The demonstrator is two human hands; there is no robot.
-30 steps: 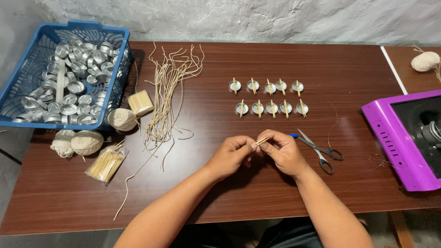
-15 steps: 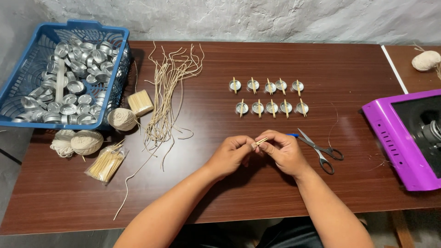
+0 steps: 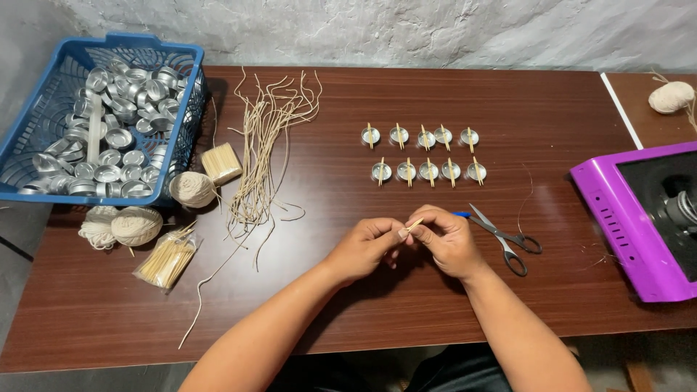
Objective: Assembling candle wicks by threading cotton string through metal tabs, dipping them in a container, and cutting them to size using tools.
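While both hands, left hand (image 3: 367,247) and right hand (image 3: 444,239), pinch a small stick (image 3: 414,226), the blue basket (image 3: 43,134) holds metal cups (image 3: 120,138). Ten cups (image 3: 427,156) with sticks sit on the tabletop (image 3: 348,312).

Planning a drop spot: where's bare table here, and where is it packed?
Free: the strip between the small metal cups and the purple appliance, the centre between the cut strings and the cups, and the near edge left of the left hand. Crowded: the left end around the blue basket and the twine balls.
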